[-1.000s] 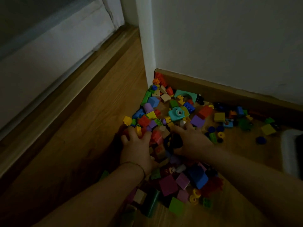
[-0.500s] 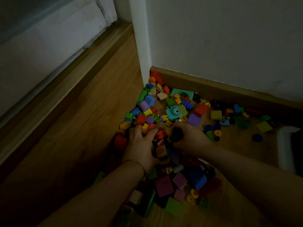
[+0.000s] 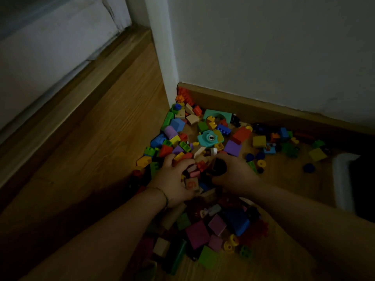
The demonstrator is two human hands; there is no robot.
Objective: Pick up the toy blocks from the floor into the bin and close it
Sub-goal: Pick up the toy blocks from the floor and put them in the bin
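A pile of coloured toy blocks [image 3: 203, 136] lies on the wooden floor in the corner by the skirting board, with a teal toy camera [image 3: 210, 138] among them. My left hand [image 3: 172, 179] and my right hand [image 3: 233, 171] face each other in the middle of the pile, fingers curled round a clump of blocks [image 3: 194, 173] squeezed between them. A black round piece [image 3: 219, 168] sits under my right thumb. More blocks [image 3: 215, 230] lie in shadow below my wrists. At the right edge stands the white rim of the bin [image 3: 342, 179].
A white wall corner post [image 3: 162, 57] rises behind the pile. A wooden step or ledge [image 3: 85, 88] runs along the left. Loose blocks [image 3: 284, 145] are scattered along the skirting board [image 3: 263, 106] towards the right.
Both hands have drawn together, scooping blocks from the pile into a clump between them. The view has shifted slightly.
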